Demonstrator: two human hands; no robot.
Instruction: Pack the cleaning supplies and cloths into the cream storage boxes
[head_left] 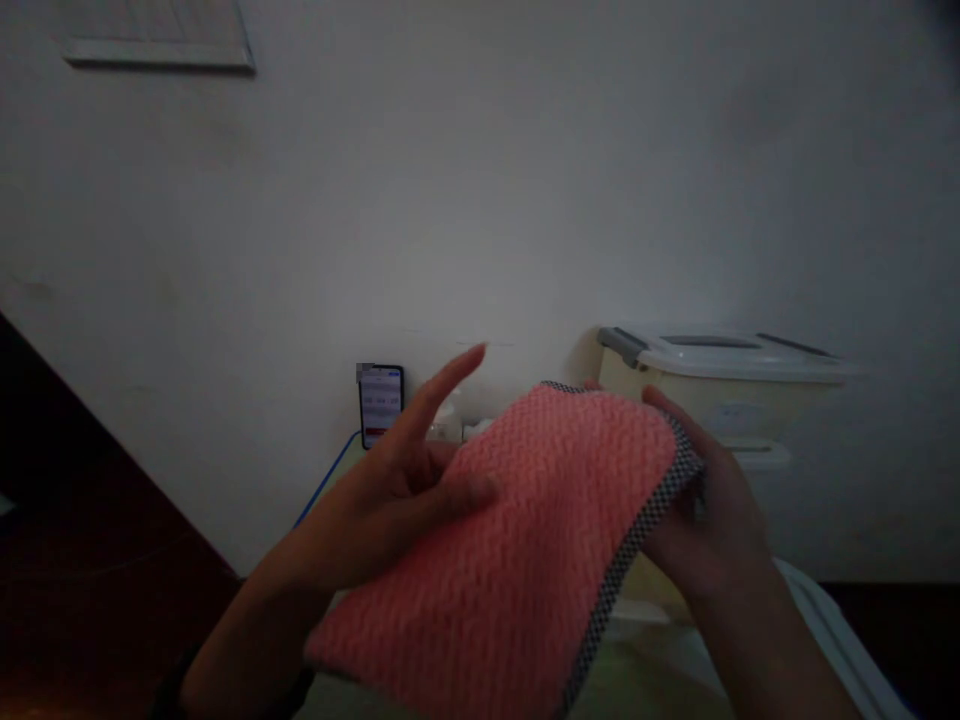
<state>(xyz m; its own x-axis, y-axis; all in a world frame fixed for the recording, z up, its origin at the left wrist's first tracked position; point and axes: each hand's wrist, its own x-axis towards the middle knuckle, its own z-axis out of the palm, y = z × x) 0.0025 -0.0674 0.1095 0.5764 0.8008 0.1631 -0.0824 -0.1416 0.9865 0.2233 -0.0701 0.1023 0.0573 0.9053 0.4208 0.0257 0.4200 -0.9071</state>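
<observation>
A pink textured cleaning cloth (525, 530) with a black-and-white checked border hangs between my hands in the lower middle of the head view. My left hand (412, 480) grips its left side, thumb on top, index finger stretched out past the cloth; the other fingers are partly hidden beneath it. At the cloth's upper right, my right hand (705, 500) supports and holds the edge from below, with most of its fingers hidden behind the fabric.
A phone (382, 408) with a lit screen leans against the wall (480, 200) at the back. Small white items (450, 420) stand beside it, partly hidden. On the right is a storage box (735, 355) with a white lid and grey latches. A blue-edged table (330, 475) lies below.
</observation>
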